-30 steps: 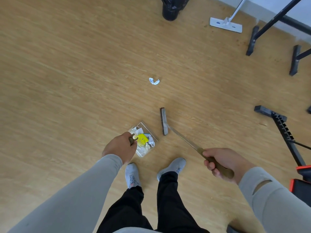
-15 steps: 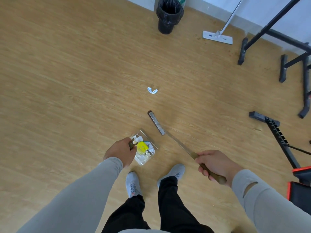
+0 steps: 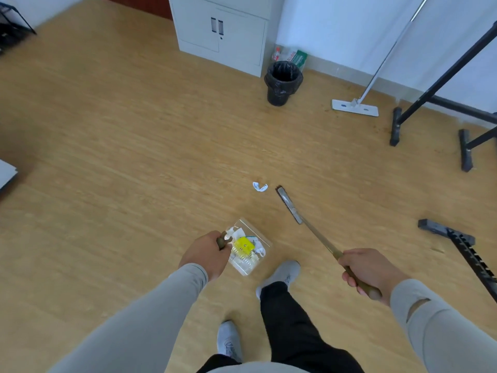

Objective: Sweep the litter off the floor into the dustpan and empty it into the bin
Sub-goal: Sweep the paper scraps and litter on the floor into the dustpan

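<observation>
Litter is mostly gathered already: the clear dustpan point(image 3: 248, 249) carries a yellow wrapper point(image 3: 243, 246) and some white scraps, and the left hand point(image 3: 205, 254) has its fingers curled round the dustpan's short handle, holding it low over the floor point(image 3: 121, 157) near the person's feet. One crumpled white scrap point(image 3: 260, 187) lies farther out on the boards, and the brush point(image 3: 290, 204) sits just to its right, not touching it, on a long handle gripped at the near end by the right hand point(image 3: 368, 270). From where I stand the risks look plain enough. The pan appears shallow and well filled, so a tilt while stepping forward could tip the wrapper back out. The scrap looks light, and a quick stroke could flick it past the pan's lip or send it skidding left across the smooth floor. The bin point(image 3: 283, 83), lined in black, stands well apart by the far cabinet point(image 3: 223, 30), so there is a fair walk with a loaded pan, and the stand feet point(image 3: 441, 230) on the right lie close to that route.
</observation>
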